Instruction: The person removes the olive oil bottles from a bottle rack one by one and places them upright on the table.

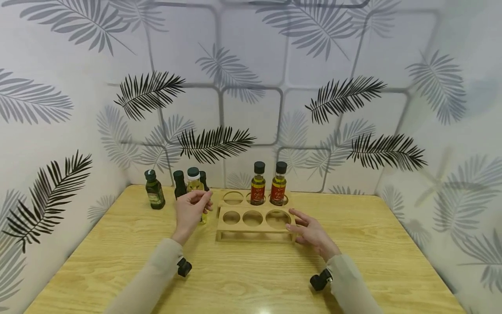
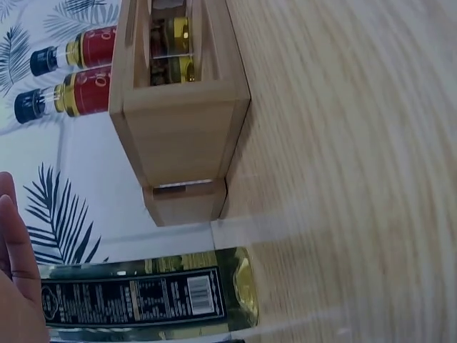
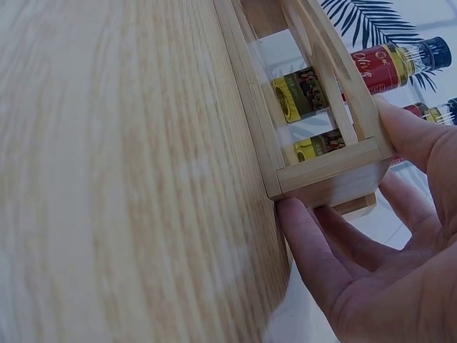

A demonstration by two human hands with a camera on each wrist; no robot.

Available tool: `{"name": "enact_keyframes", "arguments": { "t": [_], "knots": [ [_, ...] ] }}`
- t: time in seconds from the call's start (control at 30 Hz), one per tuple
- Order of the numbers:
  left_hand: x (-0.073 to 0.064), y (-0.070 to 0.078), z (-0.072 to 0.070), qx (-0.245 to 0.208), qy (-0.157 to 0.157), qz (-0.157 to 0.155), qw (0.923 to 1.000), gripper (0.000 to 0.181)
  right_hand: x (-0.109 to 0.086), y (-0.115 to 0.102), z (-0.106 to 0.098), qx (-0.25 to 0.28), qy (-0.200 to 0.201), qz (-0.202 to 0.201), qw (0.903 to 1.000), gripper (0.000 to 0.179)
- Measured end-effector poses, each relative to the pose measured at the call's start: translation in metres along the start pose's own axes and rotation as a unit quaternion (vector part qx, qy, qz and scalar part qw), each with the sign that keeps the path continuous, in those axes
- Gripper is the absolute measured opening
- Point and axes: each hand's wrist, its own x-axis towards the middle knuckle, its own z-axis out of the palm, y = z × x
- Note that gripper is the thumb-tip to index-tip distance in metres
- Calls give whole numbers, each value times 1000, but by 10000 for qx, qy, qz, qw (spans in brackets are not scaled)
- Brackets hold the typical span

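Observation:
My left hand (image 1: 191,211) is in front of a tall clear bottle of yellow oil (image 2: 143,300) with a dark cap, hiding its middle in the head view. Its fingers are loosely bent, with no visible grip on the bottle. To the right stands a two-tier wooden bottle rack (image 1: 245,227) with round holes. My right hand (image 1: 313,233) holds the rack's right end, thumb on the upper front edge and fingers against the side panel (image 3: 335,187). Two black-capped, red-labelled olive oil bottles (image 1: 257,192) stand upright in the rack's back row.
A dark green bottle (image 1: 155,192) stands at the table's back left. Two more dark bottles (image 1: 179,183) are beside and behind the yellow oil bottle, partly hidden. The patterned wall (image 1: 251,113) rises behind the wooden table (image 1: 235,279).

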Motion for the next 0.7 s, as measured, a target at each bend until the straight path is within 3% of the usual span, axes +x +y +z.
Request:
{"name": "enact_keyframes", "arguments": {
  "t": [0.37, 0.7],
  "knots": [
    [-1, -10, 19, -145, -5, -32, 9999, 23, 2, 0, 2, 81, -40, 41, 10000, 67],
    [5, -12, 34, -152, -88, -603, 9980, 24, 0, -1, 2, 29, -30, -17, 10000, 66]
  ]
}}
